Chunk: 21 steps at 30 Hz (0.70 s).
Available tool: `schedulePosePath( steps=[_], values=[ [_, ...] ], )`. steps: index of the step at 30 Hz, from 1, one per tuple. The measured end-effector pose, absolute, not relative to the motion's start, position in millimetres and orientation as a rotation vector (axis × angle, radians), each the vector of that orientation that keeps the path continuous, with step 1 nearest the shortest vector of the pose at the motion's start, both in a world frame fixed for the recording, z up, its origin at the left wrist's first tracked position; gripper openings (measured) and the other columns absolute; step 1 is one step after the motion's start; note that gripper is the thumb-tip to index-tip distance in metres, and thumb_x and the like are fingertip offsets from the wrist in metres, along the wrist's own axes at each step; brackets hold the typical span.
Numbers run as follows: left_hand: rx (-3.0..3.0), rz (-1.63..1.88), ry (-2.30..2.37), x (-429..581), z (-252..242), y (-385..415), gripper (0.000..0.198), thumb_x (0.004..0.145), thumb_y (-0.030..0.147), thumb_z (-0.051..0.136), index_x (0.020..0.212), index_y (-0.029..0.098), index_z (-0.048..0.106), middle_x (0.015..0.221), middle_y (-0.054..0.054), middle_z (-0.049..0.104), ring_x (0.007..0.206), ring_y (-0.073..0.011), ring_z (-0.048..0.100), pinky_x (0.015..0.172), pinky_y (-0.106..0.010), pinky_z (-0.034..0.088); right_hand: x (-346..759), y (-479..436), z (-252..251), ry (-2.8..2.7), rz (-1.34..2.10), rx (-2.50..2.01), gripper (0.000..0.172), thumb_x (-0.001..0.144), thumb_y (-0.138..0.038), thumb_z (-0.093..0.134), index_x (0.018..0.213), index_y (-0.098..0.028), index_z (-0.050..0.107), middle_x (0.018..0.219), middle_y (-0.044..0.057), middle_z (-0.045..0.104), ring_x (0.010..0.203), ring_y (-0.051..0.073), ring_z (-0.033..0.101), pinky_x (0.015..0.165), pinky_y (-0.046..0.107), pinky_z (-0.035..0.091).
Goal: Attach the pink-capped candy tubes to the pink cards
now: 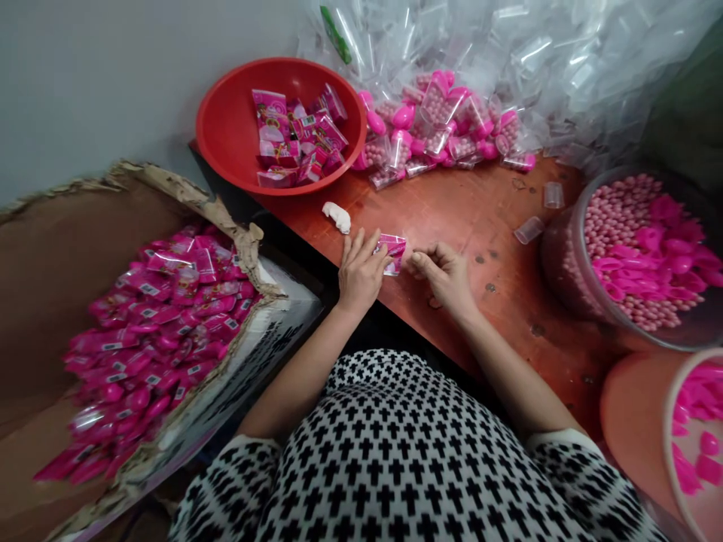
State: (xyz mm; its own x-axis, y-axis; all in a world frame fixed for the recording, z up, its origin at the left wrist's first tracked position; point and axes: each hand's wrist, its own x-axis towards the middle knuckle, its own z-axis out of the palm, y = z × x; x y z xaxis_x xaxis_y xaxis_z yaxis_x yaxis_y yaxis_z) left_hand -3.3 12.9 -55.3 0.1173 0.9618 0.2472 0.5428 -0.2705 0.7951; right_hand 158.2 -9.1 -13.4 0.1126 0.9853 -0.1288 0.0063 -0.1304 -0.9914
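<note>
My left hand (360,269) pinches a small pink printed packet (393,248) just above the near edge of the red-brown table (497,226). My right hand (443,272) sits right beside it, fingers curled and pinched at the packet's right edge. Both hands are at the middle of the view. A small white lump (337,215) lies on the table just beyond my left hand.
A red bowl (231,128) with pink packets stands at the back left. A torn cardboard box (84,218) full of pink packets is at my left. Filled little bags (446,128) and empty clear bags (508,45) pile at the back. A tub of pink beads and scoops (638,248) sits right, another container (694,429) nearer.
</note>
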Motion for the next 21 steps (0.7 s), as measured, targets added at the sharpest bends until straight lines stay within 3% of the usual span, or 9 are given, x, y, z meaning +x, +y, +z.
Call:
schedulePosePath(
  steps=[3, 6, 10, 14, 17, 19, 21],
  values=[
    [1.768, 1.179, 1.427, -0.8, -50.3, 7.9, 0.02, 0.084, 0.033, 0.062, 0.1, 0.027, 0.074, 0.134, -0.006, 0.06, 0.139, -0.0276, 0.039, 0.118, -0.053, 0.017, 151.0, 2.1, -22.5, -1.043, 1.136, -1.33, 0.032, 0.069, -0.04, 0.077, 0.091, -0.021, 0.064, 0.084, -0.003, 0.069, 0.075, 0.011, 0.064, 0.072, 0.024, 0.051],
    [1.624, 1.256, 1.355, 1.7, -36.1, 2.9, 0.024, 0.08, 0.033, 0.068, 0.103, 0.027, 0.074, 0.132, -0.007, 0.062, 0.137, -0.0273, 0.042, 0.117, -0.049, 0.023, 146.4, 13.1, -22.6, -0.942, 1.275, -1.221, 0.041, 0.065, -0.037, 0.079, 0.098, -0.022, 0.059, 0.07, -0.008, 0.064, 0.063, 0.009, 0.059, 0.063, 0.022, 0.048],
    [1.076, 1.27, 1.283, 1.9, -15.9, 1.0, 0.048, 0.07, 0.039, 0.077, 0.115, 0.024, 0.068, 0.123, -0.01, 0.067, 0.116, -0.0261, 0.062, 0.101, -0.039, 0.047, 151.1, 23.3, -9.1, -0.89, 1.455, -1.097, 0.044, 0.065, -0.032, 0.078, 0.1, -0.021, 0.055, 0.058, -0.011, 0.058, 0.052, 0.007, 0.054, 0.055, 0.02, 0.043],
    [0.645, 1.01, 1.026, 3.5, -7.1, 5.3, 0.038, 0.067, 0.041, 0.079, 0.09, 0.012, 0.073, 0.091, -0.01, 0.074, 0.081, -0.0196, 0.071, 0.077, -0.033, 0.058, 156.7, 25.9, 1.0, -1.023, 1.525, -1.092, 0.042, 0.065, -0.027, 0.077, 0.101, -0.02, 0.055, 0.055, -0.013, 0.055, 0.047, 0.006, 0.049, 0.05, 0.018, 0.039],
    [0.547, 0.959, 1.011, 5.7, -6.9, 8.6, 0.031, 0.057, 0.031, 0.086, 0.075, 0.01, 0.073, 0.076, -0.007, 0.073, 0.069, -0.0153, 0.069, 0.068, -0.027, 0.058, 163.5, 32.7, -0.4, -1.196, 1.538, -1.134, 0.037, 0.065, -0.029, 0.076, 0.096, -0.02, 0.058, 0.055, -0.011, 0.056, 0.047, 0.007, 0.049, 0.049, 0.019, 0.039],
    [0.504, 0.973, 1.056, 6.6, -7.5, 10.1, 0.03, 0.052, 0.029, 0.088, 0.07, 0.01, 0.072, 0.071, -0.006, 0.072, 0.065, -0.0142, 0.068, 0.063, -0.025, 0.058, 178.5, 46.6, -2.4, -1.325, 1.416, -1.219, 0.029, 0.068, -0.031, 0.073, 0.091, -0.019, 0.061, 0.063, -0.007, 0.062, 0.056, 0.009, 0.056, 0.057, 0.022, 0.046],
    [0.458, 1.002, 1.102, 6.9, -7.6, 10.9, 0.031, 0.049, 0.027, 0.089, 0.065, 0.009, 0.071, 0.067, -0.005, 0.071, 0.062, -0.0137, 0.067, 0.06, -0.024, 0.058, 206.0, 70.1, -3.1, -1.409, 1.071, -1.408, 0.016, 0.075, -0.03, 0.065, 0.087, -0.019, 0.063, 0.08, -0.001, 0.069, 0.074, 0.014, 0.062, 0.073, 0.029, 0.051]
  ],
)
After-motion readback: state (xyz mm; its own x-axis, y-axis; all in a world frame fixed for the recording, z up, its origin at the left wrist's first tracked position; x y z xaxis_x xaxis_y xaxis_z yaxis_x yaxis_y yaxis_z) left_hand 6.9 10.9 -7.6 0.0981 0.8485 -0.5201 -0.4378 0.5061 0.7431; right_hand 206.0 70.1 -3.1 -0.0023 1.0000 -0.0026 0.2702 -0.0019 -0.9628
